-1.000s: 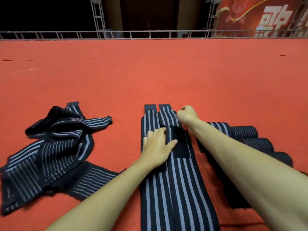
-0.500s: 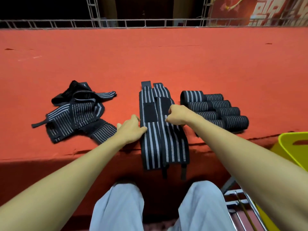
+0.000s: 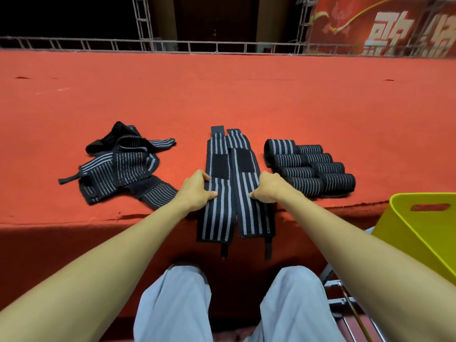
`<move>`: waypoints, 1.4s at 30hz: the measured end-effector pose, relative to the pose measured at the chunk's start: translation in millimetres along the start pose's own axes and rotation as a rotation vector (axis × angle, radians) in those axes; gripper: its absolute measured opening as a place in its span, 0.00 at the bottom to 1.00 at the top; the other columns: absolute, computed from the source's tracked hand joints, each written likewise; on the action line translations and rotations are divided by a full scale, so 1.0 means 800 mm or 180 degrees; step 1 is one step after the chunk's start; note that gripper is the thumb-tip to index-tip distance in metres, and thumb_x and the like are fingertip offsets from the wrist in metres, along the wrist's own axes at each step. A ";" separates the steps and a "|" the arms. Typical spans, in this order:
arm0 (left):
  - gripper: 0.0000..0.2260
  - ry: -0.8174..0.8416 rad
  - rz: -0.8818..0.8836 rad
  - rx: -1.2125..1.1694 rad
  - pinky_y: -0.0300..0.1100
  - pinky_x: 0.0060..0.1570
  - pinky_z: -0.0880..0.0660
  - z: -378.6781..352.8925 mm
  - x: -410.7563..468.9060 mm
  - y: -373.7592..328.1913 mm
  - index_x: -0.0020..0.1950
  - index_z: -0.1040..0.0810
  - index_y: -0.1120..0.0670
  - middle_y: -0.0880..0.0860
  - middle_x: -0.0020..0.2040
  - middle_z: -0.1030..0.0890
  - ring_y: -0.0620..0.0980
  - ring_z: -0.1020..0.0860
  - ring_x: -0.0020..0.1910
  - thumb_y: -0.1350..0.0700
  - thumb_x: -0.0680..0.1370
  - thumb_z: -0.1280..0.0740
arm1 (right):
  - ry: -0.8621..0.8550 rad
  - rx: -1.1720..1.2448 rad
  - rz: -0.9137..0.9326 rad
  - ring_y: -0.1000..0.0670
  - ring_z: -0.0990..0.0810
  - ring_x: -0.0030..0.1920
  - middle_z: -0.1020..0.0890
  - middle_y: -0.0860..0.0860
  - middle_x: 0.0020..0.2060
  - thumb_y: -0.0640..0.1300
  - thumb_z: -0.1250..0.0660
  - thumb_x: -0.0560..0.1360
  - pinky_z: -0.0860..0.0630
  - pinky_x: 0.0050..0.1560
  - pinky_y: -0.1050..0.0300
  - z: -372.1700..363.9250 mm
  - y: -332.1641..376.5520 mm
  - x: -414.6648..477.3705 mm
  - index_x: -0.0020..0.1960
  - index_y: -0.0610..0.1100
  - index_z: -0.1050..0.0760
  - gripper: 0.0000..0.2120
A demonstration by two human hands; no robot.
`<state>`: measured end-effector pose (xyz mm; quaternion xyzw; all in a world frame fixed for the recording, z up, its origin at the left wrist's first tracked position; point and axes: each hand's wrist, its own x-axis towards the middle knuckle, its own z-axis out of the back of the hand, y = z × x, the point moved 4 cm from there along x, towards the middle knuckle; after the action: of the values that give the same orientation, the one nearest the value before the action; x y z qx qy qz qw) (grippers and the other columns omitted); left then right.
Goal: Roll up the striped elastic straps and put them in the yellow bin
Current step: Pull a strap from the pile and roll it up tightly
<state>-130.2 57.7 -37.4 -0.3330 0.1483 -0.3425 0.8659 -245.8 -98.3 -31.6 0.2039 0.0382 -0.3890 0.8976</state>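
The bin (image 3: 419,233) is cut off at the right edge; its inside is not seen, and the banner (image 3: 385,25) is cropped

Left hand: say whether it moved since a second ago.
Yes. The left hand has slid toward the person, from beside the black fastener patch to the left strap's outer edge below it.

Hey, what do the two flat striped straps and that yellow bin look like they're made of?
The flat straps look like woven elastic fabric, matte black with grey stripes; each has a plain black patch, probably hook-and-loop. They drape limply over the carpet edge. The yellow bin looks like smooth moulded plastic, with a cut-out handle slot.
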 end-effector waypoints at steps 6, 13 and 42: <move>0.21 0.0112 0.0087 -0.0007 0.41 0.52 0.30 0.002 0.001 0.006 0.67 0.30 0.58 0.56 0.59 0.24 0.54 0.25 0.57 0.54 0.77 0.30 | 0.0086 -0.0033 -0.0054 0.38 0.27 0.63 0.37 0.36 0.71 0.49 0.32 0.77 0.28 0.60 0.47 -0.002 0.006 0.004 0.71 0.37 0.38 0.29; 0.19 0.0556 -0.0118 0.0117 0.38 0.58 0.29 0.007 0.004 0.004 0.71 0.30 0.59 0.55 0.63 0.22 0.52 0.23 0.61 0.55 0.81 0.37 | -0.0388 -0.0216 0.0314 0.40 0.37 0.66 0.33 0.41 0.64 0.42 0.37 0.77 0.31 0.58 0.47 0.002 0.025 0.015 0.62 0.40 0.32 0.14; 0.15 -0.2255 0.0009 0.0286 0.42 0.67 0.42 0.153 0.086 0.208 0.63 0.24 0.51 0.47 0.60 0.27 0.46 0.32 0.64 0.52 0.77 0.32 | 0.0033 0.1648 0.1974 0.52 0.25 0.64 0.22 0.50 0.62 0.52 0.30 0.75 0.32 0.62 0.62 -0.092 0.349 0.183 0.68 0.43 0.27 0.25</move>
<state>60.8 158.9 -62.7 -0.3925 -0.1759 -0.2108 0.8778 61.8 2.3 -38.6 0.4270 -0.1198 -0.0954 0.8912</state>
